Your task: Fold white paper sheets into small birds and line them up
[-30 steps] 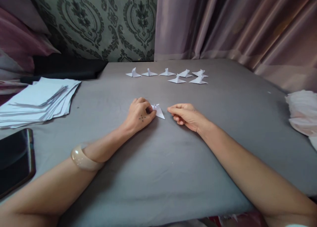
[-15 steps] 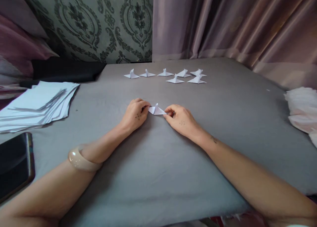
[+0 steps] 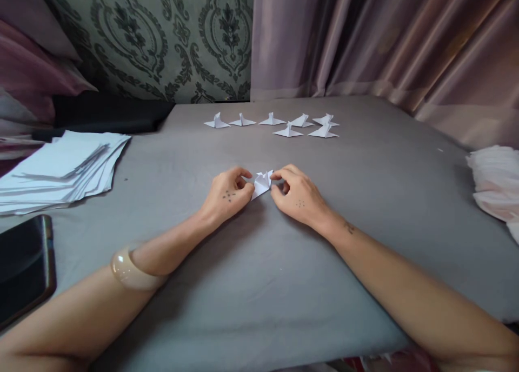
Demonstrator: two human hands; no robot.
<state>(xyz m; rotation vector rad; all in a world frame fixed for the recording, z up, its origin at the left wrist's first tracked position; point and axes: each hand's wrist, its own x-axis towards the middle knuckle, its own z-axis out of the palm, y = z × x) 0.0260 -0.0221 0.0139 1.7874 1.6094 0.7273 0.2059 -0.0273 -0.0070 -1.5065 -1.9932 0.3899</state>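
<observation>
A small folded white paper bird (image 3: 263,184) sits on the grey cloth between my two hands, turned at an angle with one point toward me. My left hand (image 3: 230,192) is at its left, thumb tip against the paper's edge and index finger lifted apart from the thumb. On the other side, my right hand (image 3: 298,192) has its index fingertip at the bird's far right point, with a gap between index finger and thumb. Both hands' other fingers are curled and partly hidden.
Several finished-looking paper birds (image 3: 287,130) stand in two rows toward the back of the cloth-covered table (image 3: 259,285). At left lie a stack of white paper (image 3: 60,166) and a phone (image 3: 26,269). A pale bundle (image 3: 494,183) rests at the right edge.
The paper bird has turned from lying crosswise to a slant. Both hands have loosened from pinching its wing tips, their thumbs and index fingers now apart.
</observation>
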